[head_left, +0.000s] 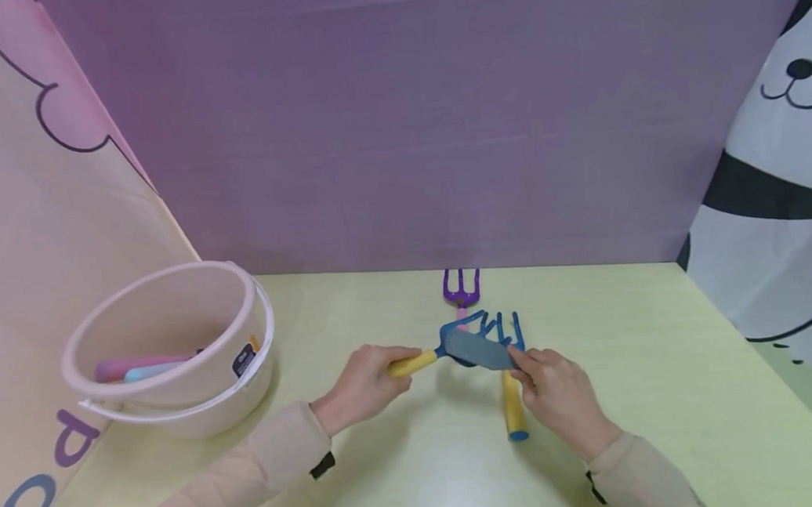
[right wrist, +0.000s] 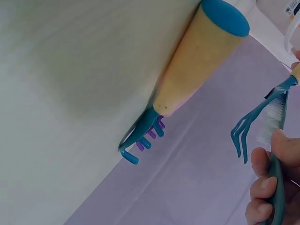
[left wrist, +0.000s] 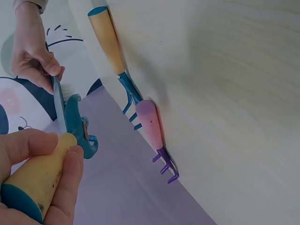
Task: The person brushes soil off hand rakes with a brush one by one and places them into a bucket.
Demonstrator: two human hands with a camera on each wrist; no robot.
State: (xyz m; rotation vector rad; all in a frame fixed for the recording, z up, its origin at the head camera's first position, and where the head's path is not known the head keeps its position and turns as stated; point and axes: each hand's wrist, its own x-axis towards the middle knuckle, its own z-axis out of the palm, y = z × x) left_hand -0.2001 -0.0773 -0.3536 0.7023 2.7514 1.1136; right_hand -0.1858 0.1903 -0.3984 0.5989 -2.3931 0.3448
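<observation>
My left hand (head_left: 366, 386) grips the yellow handle of a small blue hand rake (left wrist: 42, 176), its bent tines raised above the table. In my right hand (head_left: 560, 396) is a grey-green brush (head_left: 479, 350) with white bristles (right wrist: 273, 119). The brush lies across the rake's head, bristles toward the metal; whether they touch I cannot tell. Below them on the table lies a second blue hand rake (head_left: 513, 407) with a yellow handle. Beyond it is a purple hand rake (head_left: 461, 290) with a pink handle (left wrist: 150, 124), partly hidden in the head view.
A pale pink bucket (head_left: 205, 409) with a white carrying handle stands at the left of the table (head_left: 408, 489). Pink and light blue items (head_left: 141, 368) lie inside it. A purple panel (head_left: 439, 125) closes off the back, and printed panels stand at both sides.
</observation>
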